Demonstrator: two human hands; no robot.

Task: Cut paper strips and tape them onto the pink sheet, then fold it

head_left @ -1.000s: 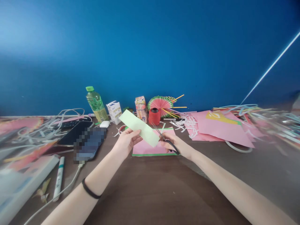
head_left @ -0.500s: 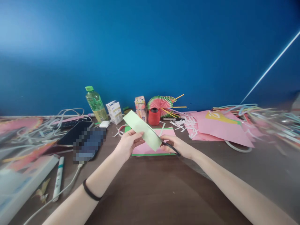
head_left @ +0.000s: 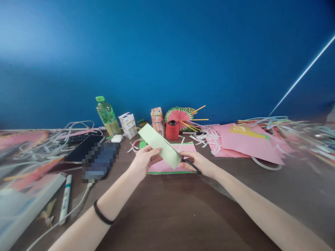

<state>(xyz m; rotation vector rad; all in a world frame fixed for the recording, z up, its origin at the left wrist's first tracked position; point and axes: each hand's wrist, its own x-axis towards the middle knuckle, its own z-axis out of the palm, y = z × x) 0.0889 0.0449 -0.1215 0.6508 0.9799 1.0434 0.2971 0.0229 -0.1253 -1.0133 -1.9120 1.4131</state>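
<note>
Between thumb and fingers, my left hand (head_left: 145, 158) pinches a pale green strip of paper (head_left: 159, 141), held slanting above the table. My right hand (head_left: 197, 162) is closed on a pair of dark scissors (head_left: 192, 165). Their blades lie along the strip's right edge, and a narrow sliver (head_left: 181, 144) of pale paper shows beside them. My fingers partly hide the scissor handles. Below both hands lies a pink sheet (head_left: 157, 168) with green edges, partly covered by the strip and the hands.
Behind my hands stand a red spool (head_left: 172, 131), a pink-green paper fan (head_left: 179, 115), a small carton (head_left: 128, 125) and a green bottle (head_left: 107, 116). Pink sheets (head_left: 243, 143) and white paper shreds (head_left: 205, 136) lie right. A phone (head_left: 101, 162), marker (head_left: 65, 198) and cable (head_left: 75, 207) lie left.
</note>
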